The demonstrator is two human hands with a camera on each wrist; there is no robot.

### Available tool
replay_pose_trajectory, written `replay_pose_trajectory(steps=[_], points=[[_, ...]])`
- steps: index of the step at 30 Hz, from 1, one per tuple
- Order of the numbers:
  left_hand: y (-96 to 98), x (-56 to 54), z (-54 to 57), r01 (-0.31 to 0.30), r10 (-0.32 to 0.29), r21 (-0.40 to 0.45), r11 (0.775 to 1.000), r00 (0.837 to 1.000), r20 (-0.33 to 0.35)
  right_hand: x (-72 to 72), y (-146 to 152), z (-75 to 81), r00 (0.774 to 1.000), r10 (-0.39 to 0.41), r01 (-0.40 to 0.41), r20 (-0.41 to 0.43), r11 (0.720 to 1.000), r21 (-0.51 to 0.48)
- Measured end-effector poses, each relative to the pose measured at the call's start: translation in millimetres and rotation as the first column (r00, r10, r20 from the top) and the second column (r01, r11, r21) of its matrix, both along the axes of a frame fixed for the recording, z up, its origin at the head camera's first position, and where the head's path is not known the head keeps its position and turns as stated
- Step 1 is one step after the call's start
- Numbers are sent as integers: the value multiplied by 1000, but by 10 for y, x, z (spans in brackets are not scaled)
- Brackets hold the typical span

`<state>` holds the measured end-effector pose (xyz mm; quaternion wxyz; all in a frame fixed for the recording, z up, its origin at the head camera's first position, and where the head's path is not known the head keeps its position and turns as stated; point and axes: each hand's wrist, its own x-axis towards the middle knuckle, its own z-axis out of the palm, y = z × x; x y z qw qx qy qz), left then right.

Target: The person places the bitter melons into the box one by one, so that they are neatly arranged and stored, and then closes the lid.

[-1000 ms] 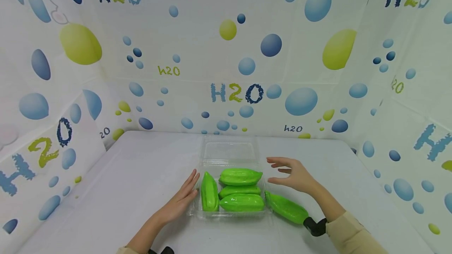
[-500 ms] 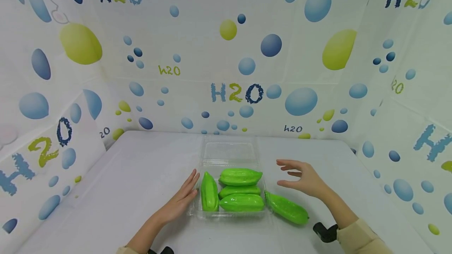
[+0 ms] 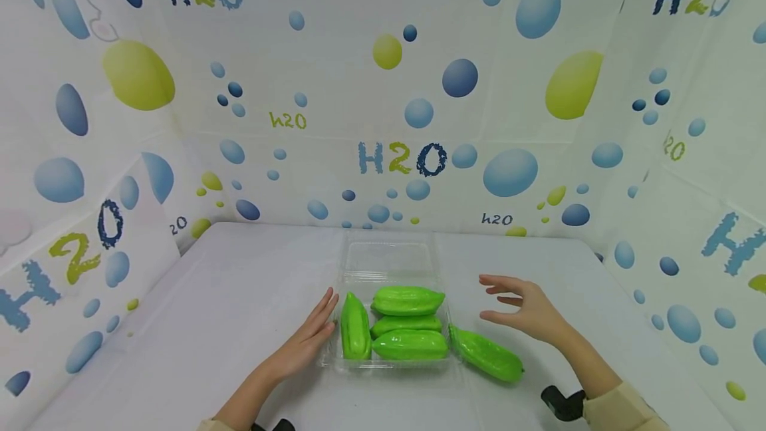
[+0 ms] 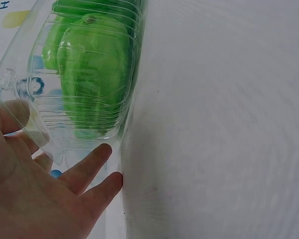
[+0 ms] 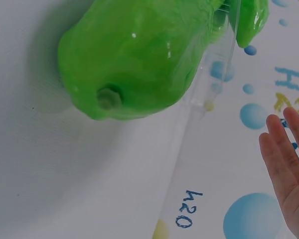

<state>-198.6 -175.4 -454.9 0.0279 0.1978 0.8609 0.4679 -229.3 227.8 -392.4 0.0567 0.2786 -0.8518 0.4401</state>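
A clear plastic clamshell box [image 3: 395, 364] lies unfolded on the table with several glossy green, papaya-like model fruits in it. One fruit [image 3: 356, 331] stands lengthwise at the left inside; the others, such as the front fruit [image 3: 409, 344], lie crosswise beside it. My left hand [image 3: 302, 343] rests at the box's left side, fingers straight; in the left wrist view the thumb [image 4: 12, 115] overlaps the rim. A loose green fruit [image 3: 487, 354] leans its narrow end at the box's right edge. Holding nothing, my right hand [image 3: 529, 310] hovers behind that fruit with fingers loosely bent.
The transparent lid [image 3: 390, 258] lies folded back behind the box. A white cloth covers the table [image 3: 257, 271]. Behind and at both sides hangs a white curtain [image 3: 335, 72] with blue and yellow-green dots and H2O lettering.
My right hand has drawn away from the box, to the right and slightly toward me, uncovering the end of the loose fruit. The left hand and the fruits keep their places.
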Motion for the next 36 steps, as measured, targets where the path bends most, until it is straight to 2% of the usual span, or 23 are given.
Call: replay_pose_trajectory(steps=[13, 27, 36], points=[[-9, -3, -19, 4, -4, 9, 1000, 1000, -4, 100, 68, -72, 999, -38, 37, 30, 999, 39], [-27, -1, -34, 10, -10, 18, 1000, 1000, 1, 158, 128, -240, 996, -77, 75, 39, 996, 37], [-58, -15, -63, 16, -16, 4, 1000, 1000, -27, 245, 111, -327, 997, -46, 44, 65, 999, 27]])
